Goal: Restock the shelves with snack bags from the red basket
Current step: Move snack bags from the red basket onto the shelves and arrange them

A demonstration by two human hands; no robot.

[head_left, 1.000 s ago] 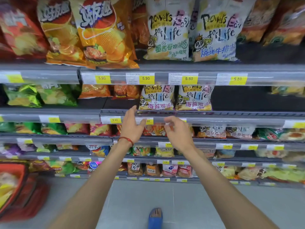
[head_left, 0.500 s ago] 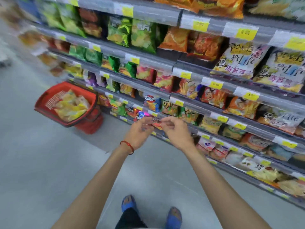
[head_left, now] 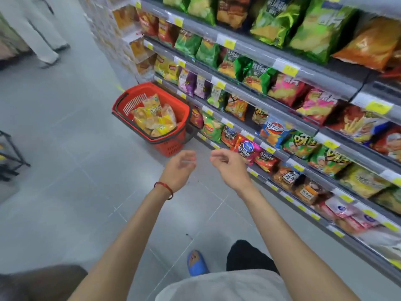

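The red basket (head_left: pixel 173 103) stands on the floor against the shelf's foot, ahead and slightly left of me. Several yellow snack bags (head_left: pixel 153 119) lie piled inside it. My left hand (head_left: pixel 179 168), with a red string on its wrist, hovers over the floor just short of the basket, its fingers loosely curled and holding nothing. Beside it my right hand (head_left: pixel 230 165) hangs the same way, empty, close to the lower shelf edge. The shelves (head_left: pixel 249 48) run along the right, packed with colourful snack bags.
Grey tiled floor (head_left: pixel 76 148) stretches to the left. A person's legs in light trousers (head_left: pixel 41 33) stand at the far upper left. A dark metal rack (head_left: pixel 10 157) sits at the left edge. My blue-slippered foot (head_left: pixel 196 262) is below.
My view has swung from facing the shelves to the left and down toward the basket. Both hands came off the shelf edge and dropped, now apart and empty.
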